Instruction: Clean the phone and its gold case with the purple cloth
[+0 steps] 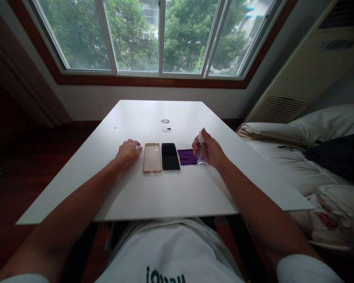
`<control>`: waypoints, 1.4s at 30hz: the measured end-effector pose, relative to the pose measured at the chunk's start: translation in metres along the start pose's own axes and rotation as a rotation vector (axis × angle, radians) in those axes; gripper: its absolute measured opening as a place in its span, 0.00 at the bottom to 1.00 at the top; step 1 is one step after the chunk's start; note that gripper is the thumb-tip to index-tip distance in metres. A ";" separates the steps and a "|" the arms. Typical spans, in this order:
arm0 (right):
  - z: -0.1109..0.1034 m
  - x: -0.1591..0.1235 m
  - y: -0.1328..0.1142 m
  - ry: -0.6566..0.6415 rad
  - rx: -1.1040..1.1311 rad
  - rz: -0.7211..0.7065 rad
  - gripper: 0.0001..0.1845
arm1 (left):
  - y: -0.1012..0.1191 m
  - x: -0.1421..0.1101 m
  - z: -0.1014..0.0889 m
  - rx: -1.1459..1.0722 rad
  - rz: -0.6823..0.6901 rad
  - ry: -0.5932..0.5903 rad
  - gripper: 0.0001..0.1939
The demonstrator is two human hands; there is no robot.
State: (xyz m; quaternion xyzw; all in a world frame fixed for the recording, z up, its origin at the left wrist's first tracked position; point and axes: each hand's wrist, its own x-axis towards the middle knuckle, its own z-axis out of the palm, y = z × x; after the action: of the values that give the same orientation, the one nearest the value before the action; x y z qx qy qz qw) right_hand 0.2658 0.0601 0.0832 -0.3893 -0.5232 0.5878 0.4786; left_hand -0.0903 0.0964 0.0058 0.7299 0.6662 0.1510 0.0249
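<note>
My right hand (214,151) is closed around a small clear spray bottle (202,157) with a white nozzle, held upright over the right part of a folded purple cloth (187,157). My left hand (129,152) rests on the white table (165,196), its fingers curled in. A small whitish piece (138,146) shows at its fingertips, too small to name for certain. Just right of that hand lies a beige phone case (152,158) with camera cutouts. Between the case and the cloth lies a smartphone (170,157), its dark screen facing up.
Two round grommets (166,129) are set in the tabletop beyond the phone. A window (161,39) is behind the table. To the right stands a bed or couch with pale bedding (283,157) and a dark garment (339,157); a curtain (26,70) hangs at left.
</note>
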 end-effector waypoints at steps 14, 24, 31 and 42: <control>0.013 -0.009 -0.007 -0.333 0.375 0.155 0.28 | 0.001 -0.001 0.003 0.037 0.002 0.007 0.21; 0.026 -0.013 -0.008 -0.292 0.322 0.152 0.35 | 0.000 0.000 0.004 0.039 0.004 0.015 0.21; 0.028 -0.012 -0.002 -0.248 0.326 0.189 0.34 | 0.002 0.000 0.004 0.040 0.004 0.015 0.21; -0.016 -0.005 -0.014 0.353 -0.664 -0.173 0.39 | 0.003 -0.001 0.004 0.018 -0.015 0.032 0.22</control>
State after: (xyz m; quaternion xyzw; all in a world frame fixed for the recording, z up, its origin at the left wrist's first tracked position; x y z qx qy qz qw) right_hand 0.2848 0.0595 0.0942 -0.5729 -0.6256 0.2679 0.4568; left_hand -0.0868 0.0960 0.0025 0.7227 0.6732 0.1563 0.0088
